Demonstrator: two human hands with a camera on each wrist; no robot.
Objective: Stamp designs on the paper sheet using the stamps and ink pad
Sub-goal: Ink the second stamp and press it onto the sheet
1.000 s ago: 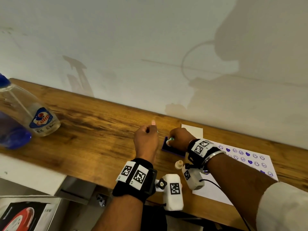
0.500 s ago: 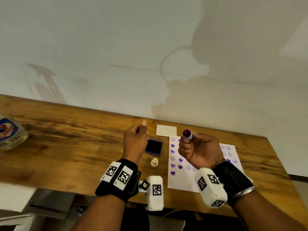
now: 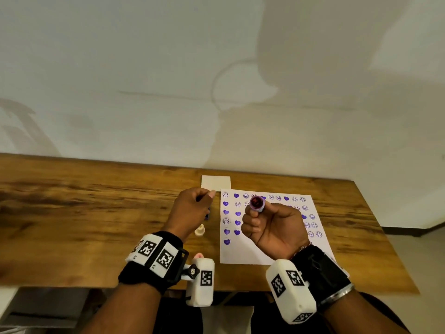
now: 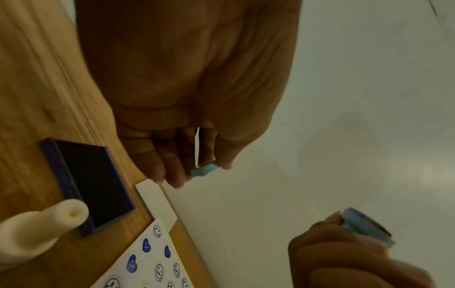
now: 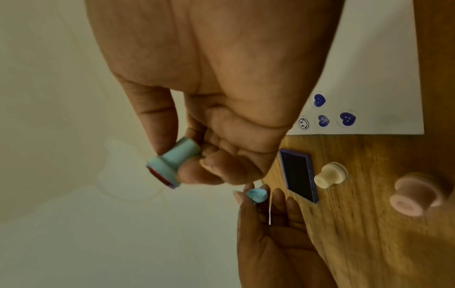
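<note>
My right hand (image 3: pixel 255 214) grips a light-blue stamp (image 3: pixel 257 203) above the paper sheet (image 3: pixel 245 254), with its purple-inked face turned up towards me. In the right wrist view the thumb and fingers pinch the stamp (image 5: pixel 172 163) by its stem. Several purple hearts and smileys cover the sheet. My left hand (image 3: pixel 207 197) hovers left of the sheet and pinches a small light-blue piece (image 4: pixel 204 170). The purple ink pad (image 4: pixel 91 185) lies open on the desk under that hand, mostly hidden in the head view.
A cream stamp (image 3: pixel 199 230) stands just in front of the ink pad, and a pink stamp (image 5: pixel 416 196) nearer the desk's front edge. A white card (image 3: pixel 216 182) lies behind the sheet by the wall. The wooden desk (image 3: pixel 84 213) stretches away to the left.
My right hand lifted the blue stamp off the ink pad, moved right over the sheet and turned its face up. My view swung right; the bottle left the frame. The left hand stayed by the pad.
</note>
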